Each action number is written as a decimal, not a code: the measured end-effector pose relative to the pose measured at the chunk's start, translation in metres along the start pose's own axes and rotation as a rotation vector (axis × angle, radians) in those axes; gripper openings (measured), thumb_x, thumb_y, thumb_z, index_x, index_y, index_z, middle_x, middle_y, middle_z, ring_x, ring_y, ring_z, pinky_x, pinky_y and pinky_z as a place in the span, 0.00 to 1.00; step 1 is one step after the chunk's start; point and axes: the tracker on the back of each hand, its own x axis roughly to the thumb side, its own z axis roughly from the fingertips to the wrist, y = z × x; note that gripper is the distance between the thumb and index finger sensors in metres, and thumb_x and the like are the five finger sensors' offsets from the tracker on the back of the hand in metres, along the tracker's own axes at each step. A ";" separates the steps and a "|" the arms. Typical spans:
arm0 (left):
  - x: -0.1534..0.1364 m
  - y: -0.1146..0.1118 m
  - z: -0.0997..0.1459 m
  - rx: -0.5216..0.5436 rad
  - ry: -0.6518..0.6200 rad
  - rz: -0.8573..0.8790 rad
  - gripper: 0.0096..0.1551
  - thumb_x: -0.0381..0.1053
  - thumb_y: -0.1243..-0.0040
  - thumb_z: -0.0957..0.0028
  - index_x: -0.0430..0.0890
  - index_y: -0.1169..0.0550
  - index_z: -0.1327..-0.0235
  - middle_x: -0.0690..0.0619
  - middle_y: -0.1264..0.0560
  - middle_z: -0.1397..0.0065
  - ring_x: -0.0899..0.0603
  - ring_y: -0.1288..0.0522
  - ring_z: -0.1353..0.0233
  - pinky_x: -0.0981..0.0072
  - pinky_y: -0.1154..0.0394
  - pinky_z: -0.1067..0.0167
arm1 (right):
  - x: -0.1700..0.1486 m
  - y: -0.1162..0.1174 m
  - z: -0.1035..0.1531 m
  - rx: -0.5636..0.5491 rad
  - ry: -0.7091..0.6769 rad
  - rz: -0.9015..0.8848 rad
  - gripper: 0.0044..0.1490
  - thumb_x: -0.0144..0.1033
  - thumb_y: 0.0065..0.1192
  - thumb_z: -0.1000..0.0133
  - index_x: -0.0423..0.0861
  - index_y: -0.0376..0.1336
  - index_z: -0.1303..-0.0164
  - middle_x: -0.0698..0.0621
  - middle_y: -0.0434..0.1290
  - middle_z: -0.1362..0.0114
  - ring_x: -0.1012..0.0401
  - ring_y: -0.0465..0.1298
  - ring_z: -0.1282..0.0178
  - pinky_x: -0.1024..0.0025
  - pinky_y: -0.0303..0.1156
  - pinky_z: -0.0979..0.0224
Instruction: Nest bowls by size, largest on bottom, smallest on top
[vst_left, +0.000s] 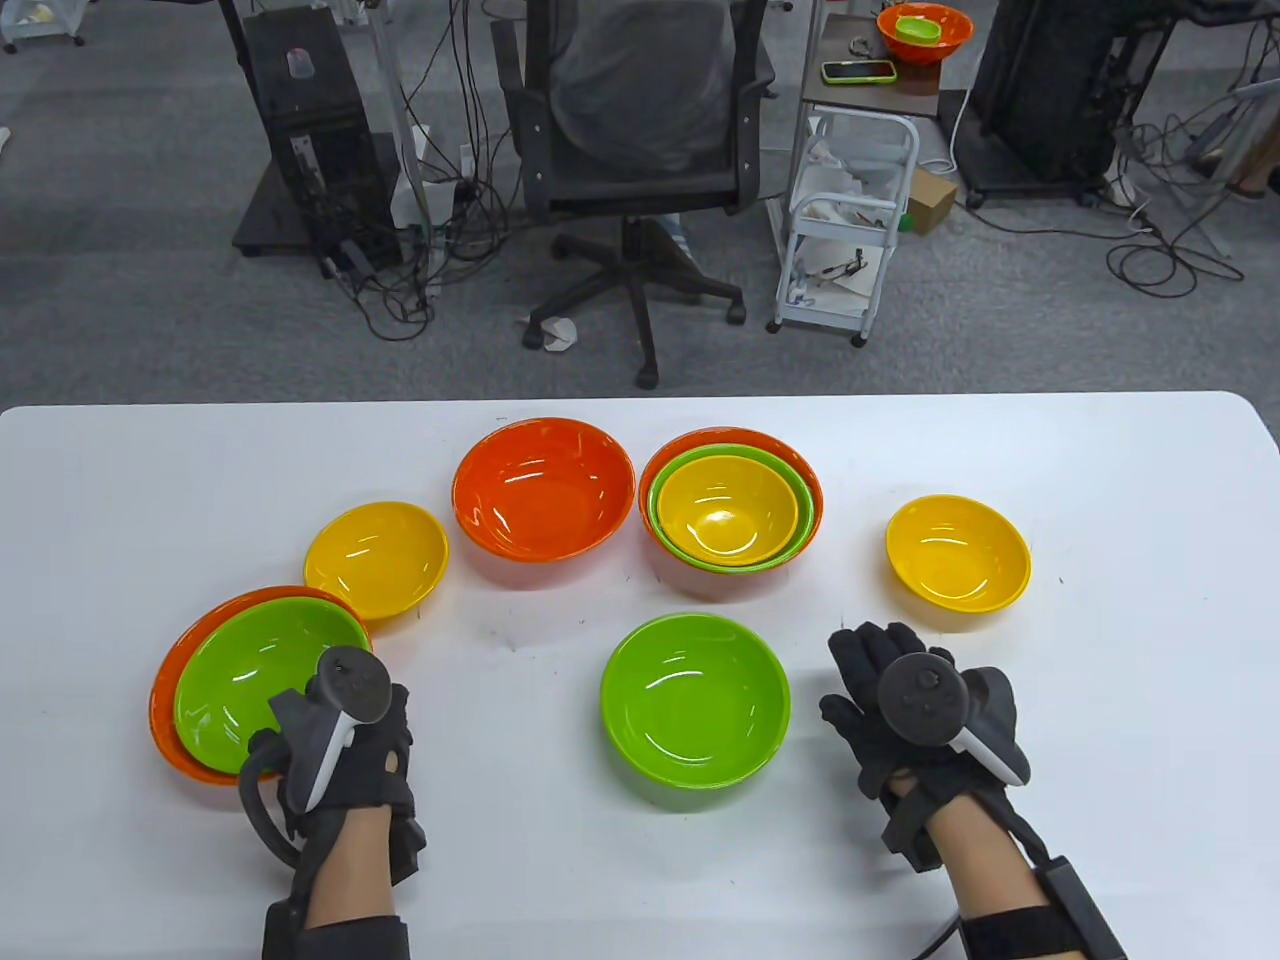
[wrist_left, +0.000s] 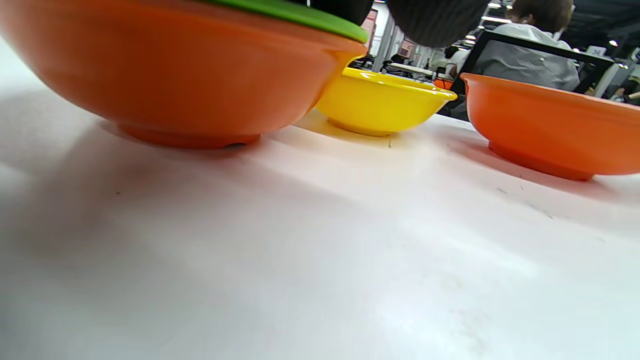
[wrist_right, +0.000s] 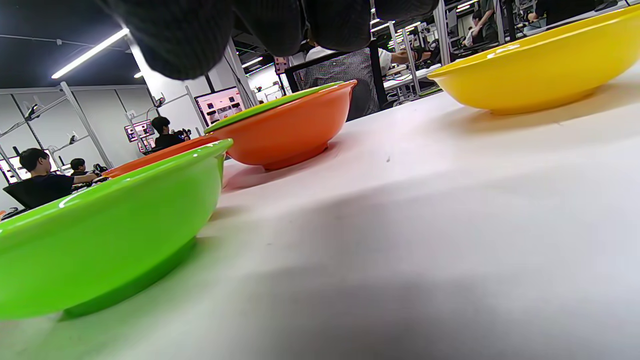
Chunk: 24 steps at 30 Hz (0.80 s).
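Near left, a green bowl sits inside a large orange bowl, off-centre toward me. My left hand is at their near right rim; its fingers hang just by the green rim, and I cannot tell whether they grip it. A loose green bowl stands front centre. My right hand lies flat and empty right of it, fingers stretched out. Farther back are a small yellow bowl, an empty orange bowl, an orange-green-yellow stack and another yellow bowl.
The white table ends at its far edge just behind the bowls. Beyond it stand an office chair and a white cart. The bowls stand a hand's width apart or less.
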 end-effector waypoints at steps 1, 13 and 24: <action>0.002 0.000 0.001 0.005 -0.005 -0.007 0.41 0.62 0.49 0.41 0.50 0.41 0.16 0.40 0.42 0.14 0.28 0.44 0.16 0.22 0.50 0.27 | 0.000 0.000 0.000 0.000 -0.001 0.001 0.43 0.46 0.60 0.44 0.43 0.53 0.20 0.38 0.53 0.16 0.35 0.46 0.17 0.28 0.41 0.24; 0.048 0.001 0.013 0.080 -0.164 -0.139 0.43 0.63 0.48 0.42 0.51 0.45 0.15 0.39 0.47 0.12 0.28 0.46 0.15 0.23 0.49 0.26 | 0.003 -0.002 0.000 -0.011 -0.030 -0.005 0.43 0.46 0.60 0.44 0.43 0.53 0.20 0.38 0.53 0.16 0.35 0.46 0.17 0.28 0.41 0.25; 0.099 -0.004 -0.025 0.041 -0.168 -0.431 0.46 0.63 0.47 0.43 0.52 0.49 0.14 0.41 0.50 0.11 0.29 0.49 0.13 0.24 0.50 0.24 | -0.001 -0.005 0.001 -0.024 -0.029 -0.036 0.43 0.46 0.60 0.44 0.43 0.52 0.20 0.38 0.53 0.16 0.35 0.45 0.17 0.28 0.41 0.24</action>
